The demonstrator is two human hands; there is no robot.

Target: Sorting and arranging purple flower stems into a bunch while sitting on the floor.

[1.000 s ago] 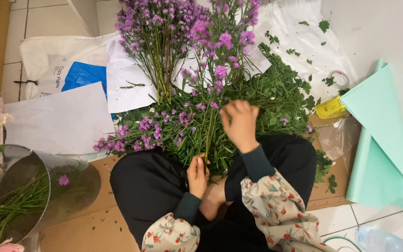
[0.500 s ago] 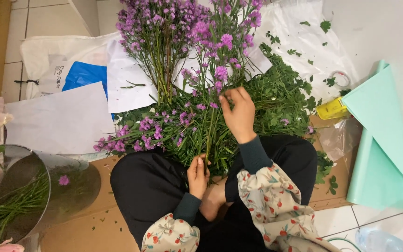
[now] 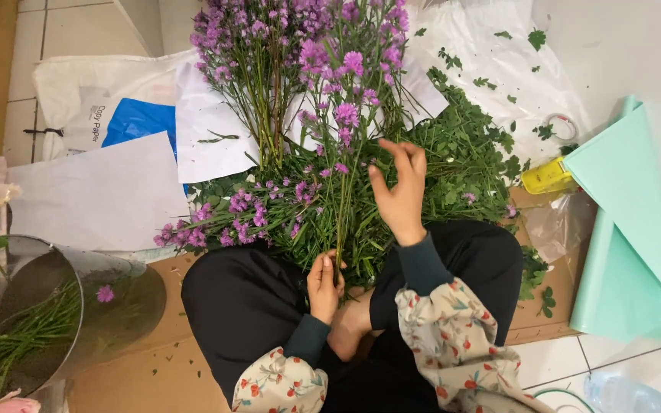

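Tiled floor with brown cardboard (image 3: 139, 382) beneath a seated person. Left hand (image 3: 324, 287) is clenched around the lower end of a long green stem topped with purple flowers (image 3: 343, 183), its axis running straight away from the lap. Right hand (image 3: 401, 191), nearer the blooms, hovers released with fingers spread just beside the stem, over the heap of purple-flowered cuttings (image 3: 284, 214).

The purple flower stem (image 3: 343, 191) I pinch is thin, green and upright, its small magenta blooms topmost; beneath and around it the purple flower heap (image 3: 269, 214) sprawls across my lap, leafy, stems crossing.
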